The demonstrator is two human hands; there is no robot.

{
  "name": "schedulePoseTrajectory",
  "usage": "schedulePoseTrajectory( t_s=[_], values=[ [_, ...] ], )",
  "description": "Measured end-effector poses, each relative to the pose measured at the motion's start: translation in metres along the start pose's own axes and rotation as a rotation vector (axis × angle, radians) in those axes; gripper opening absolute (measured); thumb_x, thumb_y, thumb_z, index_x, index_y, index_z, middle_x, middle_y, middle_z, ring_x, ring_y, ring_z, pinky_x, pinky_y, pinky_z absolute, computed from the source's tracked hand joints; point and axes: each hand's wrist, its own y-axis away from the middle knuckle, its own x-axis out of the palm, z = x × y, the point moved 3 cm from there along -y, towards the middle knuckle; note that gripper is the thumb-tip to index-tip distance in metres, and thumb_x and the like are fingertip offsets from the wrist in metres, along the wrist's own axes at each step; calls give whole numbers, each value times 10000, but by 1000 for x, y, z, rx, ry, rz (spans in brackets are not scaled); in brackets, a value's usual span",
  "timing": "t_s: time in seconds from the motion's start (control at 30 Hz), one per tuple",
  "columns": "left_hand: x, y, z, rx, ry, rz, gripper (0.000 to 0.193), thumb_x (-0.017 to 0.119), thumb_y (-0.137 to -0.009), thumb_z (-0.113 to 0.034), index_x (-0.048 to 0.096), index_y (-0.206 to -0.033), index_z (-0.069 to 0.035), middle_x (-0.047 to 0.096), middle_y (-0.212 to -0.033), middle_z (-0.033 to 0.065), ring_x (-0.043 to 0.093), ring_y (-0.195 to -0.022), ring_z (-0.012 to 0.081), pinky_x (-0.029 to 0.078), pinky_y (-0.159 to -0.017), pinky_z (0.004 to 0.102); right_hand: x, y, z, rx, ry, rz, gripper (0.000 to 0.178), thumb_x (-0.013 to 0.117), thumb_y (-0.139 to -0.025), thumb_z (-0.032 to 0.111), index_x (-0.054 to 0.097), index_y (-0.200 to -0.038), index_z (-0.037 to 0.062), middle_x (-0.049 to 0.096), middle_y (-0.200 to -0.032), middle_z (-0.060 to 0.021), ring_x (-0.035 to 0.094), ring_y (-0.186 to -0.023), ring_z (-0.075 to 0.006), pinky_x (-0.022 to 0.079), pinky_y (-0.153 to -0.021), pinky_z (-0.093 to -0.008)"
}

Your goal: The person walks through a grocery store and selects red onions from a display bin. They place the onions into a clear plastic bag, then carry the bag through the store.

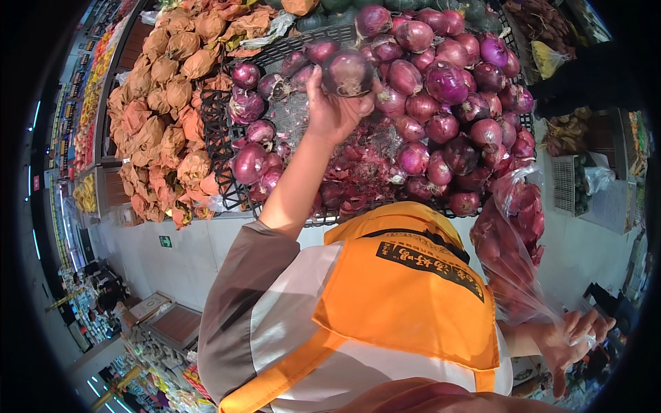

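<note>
My left hand (339, 110) is raised over the black plastic crate (224, 148), its fingers closed round a large red onion (348, 73). More red onions (447, 82) are heaped in the crate, mostly on the right, with others along its left side. Loose onion skins (354, 165) cover the crate's near middle. At the lower right, my right hand (575, 339) grips the gathered top of a clear plastic bag (513, 275). Dark red papery onion skins (530, 217) fill the bag, which hangs beside the crate's near right corner.
Paper-wrapped round produce (165, 89) is piled left of the crate. Dark green produce (334, 8) lies behind it. My orange apron (406, 289) bulges close to the crate's near edge. To the right, across the pale floor (561, 255), stands a grey basket (564, 182).
</note>
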Motion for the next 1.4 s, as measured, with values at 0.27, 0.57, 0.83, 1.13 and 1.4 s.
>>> schedulePoseTrajectory(
  t_s=[0.27,0.57,0.83,1.13,1.4],
  values=[
    [32,24,73,-3,78,127,667,696,-896,-539,572,-1335,-52,668,-1205,165,642,-909,296,553,-678,343,8,45,52,-153,160,-162,1443,1058,-340,447,231,-1393,-92,315,-1370,-149,351,-1142,-288,286,-947,-422],
    [42,46,166,-352,-29,-10,655,590,-936,-502,572,-1312,35,688,-1169,234,717,-949,410,642,-859,454,44,117,61,-58,495,-624,1327,988,-433,619,283,-1323,-67,369,-1218,-105,392,-1126,-245,283,-976,-408],
    [76,105,249,-683,102,60,682,425,-952,-639,582,-1280,-62,695,-1075,198,672,-763,295,566,-685,391,-9,191,48,225,684,-819,1150,654,-819,699,289,-1541,-118,399,-1549,-258,491,-1186,-231,376,-1053,-418],
    [117,193,391,-724,-314,-157,549,708,-920,-348,507,-1354,-80,651,-1174,127,705,-917,251,586,-734,345,-88,249,39,414,26,-778,839,616,-943,480,349,-1526,-62,400,-1561,-217,506,-1199,-216,358,-1116,-395],
    [194,187,488,-552,-753,19,276,569,-1023,-261,626,-1199,-57,637,-1052,82,607,-856,157,485,-742,265,-141,286,19,843,105,-804,656,586,-1017,362,361,-1542,38,484,-1529,-142,466,-1377,-221,383,-1095,-356]
  ],
)
